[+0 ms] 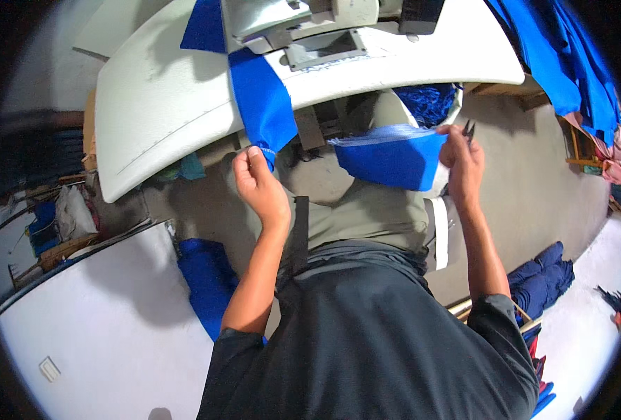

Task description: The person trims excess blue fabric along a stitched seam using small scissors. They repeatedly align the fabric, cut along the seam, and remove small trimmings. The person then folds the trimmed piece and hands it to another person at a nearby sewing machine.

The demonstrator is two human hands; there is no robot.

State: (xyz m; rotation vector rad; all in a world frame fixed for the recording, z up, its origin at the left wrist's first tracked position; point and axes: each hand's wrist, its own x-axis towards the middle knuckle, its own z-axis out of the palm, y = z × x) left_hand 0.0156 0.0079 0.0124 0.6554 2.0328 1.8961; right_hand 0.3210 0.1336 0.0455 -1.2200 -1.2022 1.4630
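My left hand [260, 184] pinches the lower end of a blue fabric strip [262, 100], where a line of pale stitching shows. The strip runs up over the front edge of the white machine table [184, 113] to the sewing machine [336, 47]. Off to the right, my right hand [461, 163] grips the corner of a separate blue fabric piece [386, 163], which hangs above my lap with a whitish overlocked edge on top. Small dark thread snips [469, 130] stick up from the same hand, blades pointing away from me.
A pale bag or bin holds blue scraps [428, 102] under the table edge. Blue cloth [568, 68] drapes at the upper right. A dark blue bundle [541, 275] lies right; more blue cloth [208, 278] hangs beside a white surface [116, 315] at left.
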